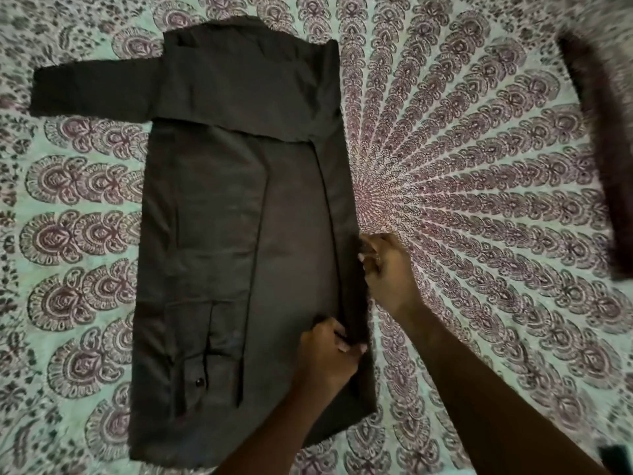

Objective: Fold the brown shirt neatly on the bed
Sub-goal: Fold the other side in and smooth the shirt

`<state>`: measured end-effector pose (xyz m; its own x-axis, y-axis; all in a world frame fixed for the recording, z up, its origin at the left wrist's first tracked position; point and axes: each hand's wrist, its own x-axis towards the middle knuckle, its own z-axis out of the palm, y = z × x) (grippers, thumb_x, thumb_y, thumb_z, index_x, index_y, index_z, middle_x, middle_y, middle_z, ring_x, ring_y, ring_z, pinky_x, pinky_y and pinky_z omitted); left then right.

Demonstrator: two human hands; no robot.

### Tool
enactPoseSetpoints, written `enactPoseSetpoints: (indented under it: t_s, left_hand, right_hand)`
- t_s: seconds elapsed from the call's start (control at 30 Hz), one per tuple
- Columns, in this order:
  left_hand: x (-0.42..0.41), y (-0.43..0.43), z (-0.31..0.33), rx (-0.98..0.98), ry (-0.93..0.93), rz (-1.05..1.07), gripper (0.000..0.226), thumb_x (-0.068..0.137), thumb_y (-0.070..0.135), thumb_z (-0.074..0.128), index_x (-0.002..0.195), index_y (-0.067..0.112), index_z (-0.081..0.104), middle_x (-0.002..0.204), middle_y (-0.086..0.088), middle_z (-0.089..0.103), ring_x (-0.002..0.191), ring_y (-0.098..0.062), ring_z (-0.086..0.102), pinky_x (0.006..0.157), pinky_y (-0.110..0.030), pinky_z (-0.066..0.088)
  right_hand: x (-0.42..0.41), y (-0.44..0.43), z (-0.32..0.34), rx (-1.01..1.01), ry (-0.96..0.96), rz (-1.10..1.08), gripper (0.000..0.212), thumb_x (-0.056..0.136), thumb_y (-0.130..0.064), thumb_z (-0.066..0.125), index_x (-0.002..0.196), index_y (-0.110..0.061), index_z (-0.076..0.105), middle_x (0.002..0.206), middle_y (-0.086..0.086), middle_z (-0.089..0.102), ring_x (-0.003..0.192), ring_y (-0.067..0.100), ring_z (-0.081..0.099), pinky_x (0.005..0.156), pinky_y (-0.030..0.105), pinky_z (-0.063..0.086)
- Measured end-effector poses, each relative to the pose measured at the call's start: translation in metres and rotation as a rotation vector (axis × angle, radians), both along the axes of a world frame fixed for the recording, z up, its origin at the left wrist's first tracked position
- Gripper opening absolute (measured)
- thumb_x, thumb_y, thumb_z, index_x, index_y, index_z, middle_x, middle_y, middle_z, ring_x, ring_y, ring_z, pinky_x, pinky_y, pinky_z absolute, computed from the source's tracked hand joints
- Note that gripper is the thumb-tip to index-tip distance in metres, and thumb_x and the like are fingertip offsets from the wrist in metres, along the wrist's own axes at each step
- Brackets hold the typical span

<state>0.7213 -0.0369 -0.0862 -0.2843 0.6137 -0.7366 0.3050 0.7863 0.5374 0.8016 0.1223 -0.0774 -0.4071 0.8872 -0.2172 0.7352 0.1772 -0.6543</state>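
Two bare hands meet at the right-hand folded edge of a brown shirt [212,217], which lies flat on a mandala-patterned bed [479,166], collar end farthest from the viewer. The left hand [329,351] pinches the fold near the hem, fingers curled over the cloth. The right hand [385,272] grips the same edge farther up. One sleeve [92,90] extends flat to the left. A buttoned cuff [202,368] lies on the shirt body near the hem. A dark fuzzy strip [599,159] lies well apart at right.
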Motion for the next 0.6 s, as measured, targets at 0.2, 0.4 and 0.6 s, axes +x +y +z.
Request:
enactPoseSetpoints:
  t_s: [0.2,0.4,0.6]
  left_hand:
    - [0.000,-0.042,-0.003,0.055,0.162,0.142,0.029,0.088,0.020,0.081,0.087,0.030,0.054,0.073,0.012,0.055,0.084,-0.016,0.057,0.067,-0.018,0.028]
    - [-0.017,-0.069,0.001,0.148,0.211,0.207,0.027,0.081,0.006,0.086,0.099,0.016,0.067,0.073,0.011,0.054,0.061,0.001,0.050,0.066,-0.008,0.040]
    - [-0.013,-0.077,0.003,0.104,0.213,0.095,0.064,0.082,0.016,0.085,0.135,0.029,0.052,0.086,0.002,0.058,0.080,-0.024,0.062,0.080,-0.042,0.059]
  right_hand:
    - [0.021,-0.037,0.002,-0.043,-0.026,0.171,0.036,0.094,0.005,0.060,0.127,-0.005,0.070,0.121,0.012,0.061,0.102,0.022,0.063,0.099,0.021,0.049]
    - [0.033,-0.069,-0.012,0.086,-0.186,0.437,0.043,0.085,-0.017,0.074,0.128,-0.015,0.069,0.152,0.012,0.046,0.131,0.039,0.045,0.108,0.050,0.049]
    - [0.036,-0.081,-0.012,0.204,-0.410,0.614,0.060,0.083,-0.039,0.078,0.138,-0.021,0.061,0.156,0.005,0.045,0.141,0.033,0.042,0.101,0.060,0.048]
